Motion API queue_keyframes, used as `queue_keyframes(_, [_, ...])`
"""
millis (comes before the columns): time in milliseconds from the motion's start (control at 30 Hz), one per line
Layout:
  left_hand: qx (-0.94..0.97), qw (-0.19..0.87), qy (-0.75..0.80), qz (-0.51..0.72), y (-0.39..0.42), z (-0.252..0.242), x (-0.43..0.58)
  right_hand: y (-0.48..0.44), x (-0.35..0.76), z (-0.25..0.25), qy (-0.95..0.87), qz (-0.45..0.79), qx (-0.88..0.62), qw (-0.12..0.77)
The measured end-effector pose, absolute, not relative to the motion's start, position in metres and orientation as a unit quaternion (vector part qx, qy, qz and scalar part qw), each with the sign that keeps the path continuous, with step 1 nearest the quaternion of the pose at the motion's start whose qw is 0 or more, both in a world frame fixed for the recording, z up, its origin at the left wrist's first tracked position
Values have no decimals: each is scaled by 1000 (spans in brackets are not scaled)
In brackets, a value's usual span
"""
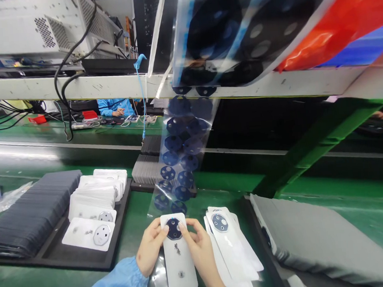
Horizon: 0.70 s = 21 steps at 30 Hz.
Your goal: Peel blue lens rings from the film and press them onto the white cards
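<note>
A white phone back cover (181, 266) stands nearly upright in the picture at the lower middle, with dark printed characters on it. Near its top sits a dark camera-shaped sticker (174, 235) with round holes. My left hand (150, 247) grips the cover's upper left edge, its thumb on the sticker's left side. From the other side my right hand (201, 244) holds the upper right edge, thumb pressed on the sticker. Just beyond the hands hangs a clear film strip (184, 177) carrying several dark stickers. Fanned white covers (235, 255) lie right of my right hand.
At left, a black tray (101, 262) bears white covers (91, 195) and a long row of dark sheets (40, 208). A grey-covered stack (321, 235) stands at right. A white shelf beam (107, 86) crosses above, with bagged stickers and hanging cables. Another person's blue sleeve (109, 106) shows beyond.
</note>
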<state>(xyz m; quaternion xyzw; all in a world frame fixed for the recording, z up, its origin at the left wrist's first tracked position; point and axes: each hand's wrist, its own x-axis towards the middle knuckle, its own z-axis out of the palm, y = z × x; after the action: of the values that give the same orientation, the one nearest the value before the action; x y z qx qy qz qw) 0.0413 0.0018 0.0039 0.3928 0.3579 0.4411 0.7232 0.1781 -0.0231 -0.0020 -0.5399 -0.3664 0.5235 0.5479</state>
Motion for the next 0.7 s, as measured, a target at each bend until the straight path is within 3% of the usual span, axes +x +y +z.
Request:
queue_keyframes(233, [433, 749, 299, 402, -2, 4, 40, -22, 178, -4, -348, 488, -578, 553])
queue_keyframes(433, [526, 712, 271, 378, -4, 5, 40, -21, 180, 1, -367, 448, -585, 567])
queue_keyframes(500, [595, 650, 281, 381, 1, 9, 35, -19, 188, 5, -364, 424, -588, 585])
queue_keyframes(600, [733, 443, 364, 366, 18, 22, 6, -17, 215, 11, -336, 353, -628, 607])
queue_keyframes(700, [787, 260, 520, 207, 38, 36, -47, -14, 251, 11, -318, 305, -706, 554])
